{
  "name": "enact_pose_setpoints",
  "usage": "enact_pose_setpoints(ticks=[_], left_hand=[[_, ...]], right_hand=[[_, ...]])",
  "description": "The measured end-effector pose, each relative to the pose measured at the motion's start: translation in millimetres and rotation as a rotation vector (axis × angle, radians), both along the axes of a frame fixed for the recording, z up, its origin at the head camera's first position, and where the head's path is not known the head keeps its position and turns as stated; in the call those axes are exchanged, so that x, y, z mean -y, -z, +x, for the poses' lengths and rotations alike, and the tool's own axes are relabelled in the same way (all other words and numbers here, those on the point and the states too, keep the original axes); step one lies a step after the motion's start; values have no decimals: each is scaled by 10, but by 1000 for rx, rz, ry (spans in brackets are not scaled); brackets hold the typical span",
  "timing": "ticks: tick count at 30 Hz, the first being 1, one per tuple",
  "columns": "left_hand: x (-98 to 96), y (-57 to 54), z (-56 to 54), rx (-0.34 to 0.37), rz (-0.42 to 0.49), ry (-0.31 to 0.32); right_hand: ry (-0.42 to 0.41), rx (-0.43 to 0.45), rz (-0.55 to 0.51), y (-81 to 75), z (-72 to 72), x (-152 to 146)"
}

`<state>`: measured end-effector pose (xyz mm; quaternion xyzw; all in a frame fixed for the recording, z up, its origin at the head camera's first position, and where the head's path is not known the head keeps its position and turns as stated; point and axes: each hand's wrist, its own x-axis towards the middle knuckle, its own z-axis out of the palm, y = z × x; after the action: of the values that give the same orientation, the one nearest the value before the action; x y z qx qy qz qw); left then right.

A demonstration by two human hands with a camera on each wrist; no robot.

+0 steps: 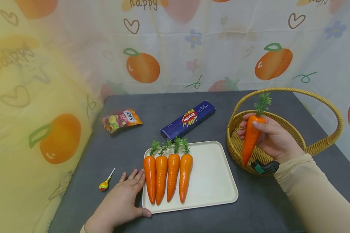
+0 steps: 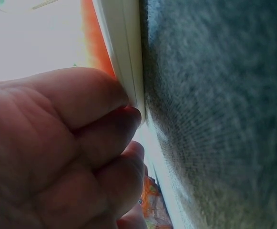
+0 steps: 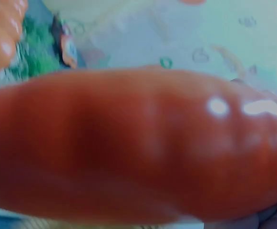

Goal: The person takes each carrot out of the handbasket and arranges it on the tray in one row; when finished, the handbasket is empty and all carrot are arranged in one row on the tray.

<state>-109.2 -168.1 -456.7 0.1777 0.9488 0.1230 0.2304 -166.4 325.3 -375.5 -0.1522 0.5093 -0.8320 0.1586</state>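
Observation:
My right hand (image 1: 272, 136) grips a carrot (image 1: 251, 137) near its leafy top, thumb across the front and tip pointing down. It is over the wicker basket (image 1: 291, 127) at the right. In the right wrist view the same carrot (image 3: 143, 143) fills most of the picture. Several more carrots (image 1: 173, 174) lie side by side on the left half of a cream tray (image 1: 211, 178), green tops toward the back. My left hand (image 1: 122, 197) touches the tray's left edge, fingers extended and thumb at the near corner. In the left wrist view its fingertips meet the tray's rim (image 2: 124, 52).
A blue spaghetti box (image 1: 188, 119) lies slanted behind the tray. At the back left is an orange candy bag (image 1: 122, 120). A lollipop (image 1: 105, 183) lies left of the tray, near my left hand. The basket's tall handle (image 1: 288, 89) arches above my right hand.

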Motion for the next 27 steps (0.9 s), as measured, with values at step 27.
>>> enact_pose_setpoints(ticks=[27], left_hand=[[6,-23,31,-44,22,15]], right_hand=[[37,430,185,683,316,1254]])
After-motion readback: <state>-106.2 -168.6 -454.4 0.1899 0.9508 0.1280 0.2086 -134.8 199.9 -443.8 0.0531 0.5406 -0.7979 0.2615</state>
